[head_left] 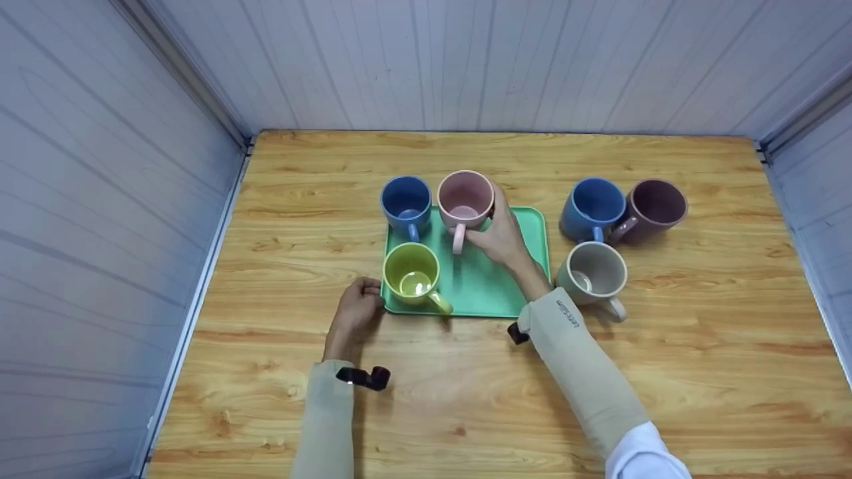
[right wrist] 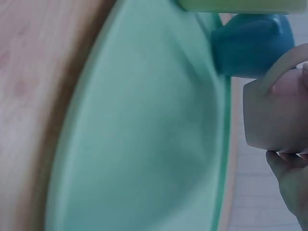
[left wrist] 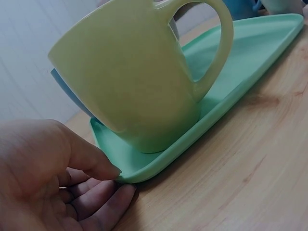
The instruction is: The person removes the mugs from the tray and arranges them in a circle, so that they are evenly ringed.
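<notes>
A green tray lies mid-table. On it stand a blue mug at the back left, a pink mug at the back middle and a yellow-green mug at the front left. My right hand grips the pink mug's side beside its handle; the right wrist view shows that mug upright at the tray's far rim. My left hand pinches the tray's front-left corner, thumb on the rim, fingers curled beneath, right beside the yellow-green mug.
Right of the tray, on the wooden table, stand a second blue mug, a dark purple mug and a grey mug. White panelled walls close in the back and both sides.
</notes>
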### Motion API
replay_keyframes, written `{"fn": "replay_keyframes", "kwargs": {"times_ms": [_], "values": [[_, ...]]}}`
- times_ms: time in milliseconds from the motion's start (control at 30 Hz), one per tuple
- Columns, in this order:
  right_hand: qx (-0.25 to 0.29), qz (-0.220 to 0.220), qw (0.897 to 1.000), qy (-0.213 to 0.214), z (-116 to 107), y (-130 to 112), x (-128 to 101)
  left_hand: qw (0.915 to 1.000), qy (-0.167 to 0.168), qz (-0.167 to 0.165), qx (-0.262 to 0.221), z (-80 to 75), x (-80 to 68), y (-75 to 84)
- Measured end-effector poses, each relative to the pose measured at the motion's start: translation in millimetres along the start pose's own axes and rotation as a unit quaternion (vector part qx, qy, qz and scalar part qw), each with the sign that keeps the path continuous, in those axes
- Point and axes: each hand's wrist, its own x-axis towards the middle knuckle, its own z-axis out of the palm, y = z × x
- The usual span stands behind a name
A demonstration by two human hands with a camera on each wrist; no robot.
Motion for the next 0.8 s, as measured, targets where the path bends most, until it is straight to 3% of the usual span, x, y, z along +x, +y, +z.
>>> {"fn": "replay_keyframes", "kwargs": {"times_ms": [133,333,667,800], "values": [[0.013,-0.020,1.000,-0.005,-6,-11,-1,1.0000,0.000,0.008,0.005,0.3,-0.3,0.4],[-0.017,-0.028,0.999,-0.005,-16,-22,-3,0.9999,-0.006,0.013,0.006,0.7,0.2,1.3],[-0.027,-0.062,0.997,0.024,-27,-35,-10,1.0000,-0.008,0.002,0.001,-0.4,3.1,-0.3],[-0.033,-0.072,0.997,0.026,-33,-55,-15,0.9999,-0.009,0.003,-0.010,-0.5,3.9,-0.7]]}}
